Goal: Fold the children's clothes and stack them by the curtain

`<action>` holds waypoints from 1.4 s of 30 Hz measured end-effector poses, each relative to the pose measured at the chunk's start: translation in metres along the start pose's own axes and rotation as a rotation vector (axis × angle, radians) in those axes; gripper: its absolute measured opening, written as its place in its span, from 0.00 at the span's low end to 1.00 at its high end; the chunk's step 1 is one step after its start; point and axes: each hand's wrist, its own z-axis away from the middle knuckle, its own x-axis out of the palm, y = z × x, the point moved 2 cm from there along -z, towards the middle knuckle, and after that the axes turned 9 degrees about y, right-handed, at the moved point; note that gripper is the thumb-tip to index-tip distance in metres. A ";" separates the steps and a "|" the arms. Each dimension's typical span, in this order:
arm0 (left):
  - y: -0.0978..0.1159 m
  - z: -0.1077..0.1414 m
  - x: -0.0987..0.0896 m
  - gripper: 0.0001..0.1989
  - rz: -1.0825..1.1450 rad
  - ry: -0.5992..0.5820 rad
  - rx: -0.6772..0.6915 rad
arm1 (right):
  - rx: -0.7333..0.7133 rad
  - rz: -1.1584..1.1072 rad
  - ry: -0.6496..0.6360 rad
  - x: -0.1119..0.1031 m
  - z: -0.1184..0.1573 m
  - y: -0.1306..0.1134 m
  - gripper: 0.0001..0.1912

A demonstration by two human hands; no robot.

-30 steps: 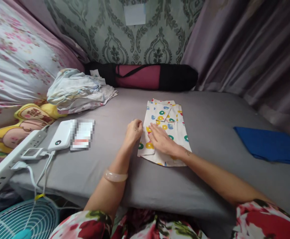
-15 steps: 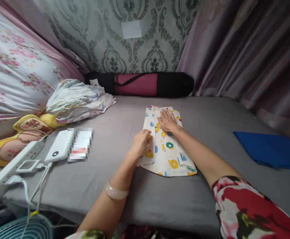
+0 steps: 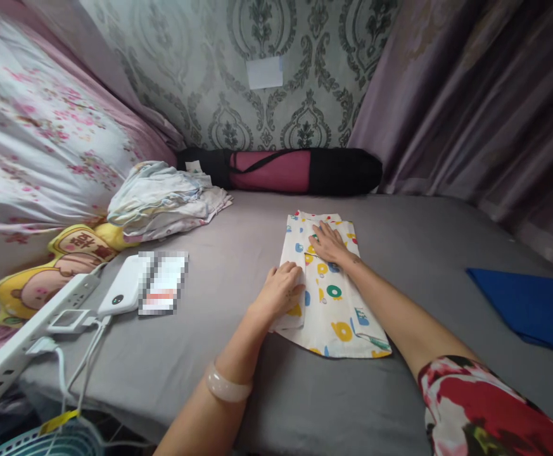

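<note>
Folded printed garment (image 3: 324, 320) points lengthwise away, right hand (image 3: 328, 243) spread on far half, left hand (image 3: 282, 288) on left edge, pinch unclear.

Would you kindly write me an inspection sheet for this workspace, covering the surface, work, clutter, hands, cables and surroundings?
Surface: grey sheet, slightly creased.
Job's things: printed garment, laid out with a flap folded over along its left side.
Clutter: cloth pile, yellow plush, white device and a pixelated item at left; blue cloth at right.
Hands: left hand bent over the flap, grip unclear; right hand open on the garment's upper part.
Cables: white cables drop beside the power strip towards a teal grille.
Surroundings: long bag by the patterned wall; curtain at right.
</note>
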 end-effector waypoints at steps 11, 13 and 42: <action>-0.003 0.000 0.003 0.21 0.002 -0.009 0.051 | -0.199 -0.124 -0.078 -0.030 0.089 -0.024 0.34; -0.006 -0.001 0.005 0.25 0.002 -0.030 0.048 | -0.223 -0.206 -0.024 -0.042 0.106 -0.019 0.32; 0.004 0.045 -0.032 0.24 0.083 -0.324 0.177 | -0.389 -0.298 -0.387 -0.108 0.208 0.022 0.22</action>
